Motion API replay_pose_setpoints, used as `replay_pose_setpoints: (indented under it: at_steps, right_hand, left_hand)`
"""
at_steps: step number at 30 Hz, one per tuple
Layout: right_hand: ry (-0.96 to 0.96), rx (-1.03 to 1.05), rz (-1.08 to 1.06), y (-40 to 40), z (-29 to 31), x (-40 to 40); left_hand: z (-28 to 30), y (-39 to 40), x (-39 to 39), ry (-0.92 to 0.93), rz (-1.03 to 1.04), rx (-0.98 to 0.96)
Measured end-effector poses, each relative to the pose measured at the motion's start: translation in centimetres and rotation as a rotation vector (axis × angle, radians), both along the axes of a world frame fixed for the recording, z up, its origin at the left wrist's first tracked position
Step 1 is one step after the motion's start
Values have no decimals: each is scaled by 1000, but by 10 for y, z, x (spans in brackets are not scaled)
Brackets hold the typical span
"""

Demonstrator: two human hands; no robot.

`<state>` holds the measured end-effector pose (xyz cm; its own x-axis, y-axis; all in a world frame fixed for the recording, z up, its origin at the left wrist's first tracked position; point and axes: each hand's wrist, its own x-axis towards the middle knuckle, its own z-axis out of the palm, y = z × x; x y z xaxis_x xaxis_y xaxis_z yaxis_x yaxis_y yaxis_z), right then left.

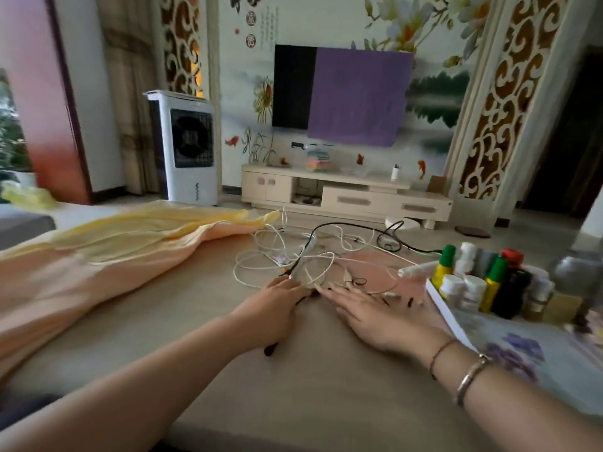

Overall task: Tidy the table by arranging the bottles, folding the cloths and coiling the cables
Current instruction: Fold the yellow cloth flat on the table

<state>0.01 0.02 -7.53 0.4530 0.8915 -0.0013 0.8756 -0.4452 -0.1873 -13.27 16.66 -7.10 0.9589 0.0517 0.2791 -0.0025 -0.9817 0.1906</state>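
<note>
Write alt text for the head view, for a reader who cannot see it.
Both hands reach a tangle of white and black cables on a table: the left hand grips a black cable, the right hand lies flat. Unfolded cloths lie left, bottles stand right.

Legible text: none. Wall mural (261, 27), far beyond both hands, is showing round red seals and columns of calligraphy, too blurred to read; bottles (483, 282), just right of the right hand (368, 314), are showing unreadable labels.

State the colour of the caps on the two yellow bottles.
Green caps, shown best in the head view.
</note>
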Motion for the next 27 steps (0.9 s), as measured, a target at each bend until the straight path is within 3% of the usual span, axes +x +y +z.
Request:
replay_pose_setpoints:
  at_steps: [5, 10, 15, 18, 21, 27]
  right_hand:
    - [3, 36, -59, 46, -4, 32]
    - [-48, 2, -112, 66, 1, 43]
    - [-42, -100, -142, 60, 14, 23]
    - [-170, -102, -141, 58, 29, -2]
    - [-277, -71, -112, 63, 43, -30]
    - [-167, -7, -19, 97, 52, -72]
  left_hand:
    - [7, 40, 32, 91, 12, 133]
    - [10, 67, 38, 28, -14, 362]
    - [9, 76, 2, -191, -52, 2]
    - [23, 80, -15, -266, 137, -78]
    - [32, 94, -41, -281, 424, -16]
    - [23, 140, -106, -126, 901, 44]
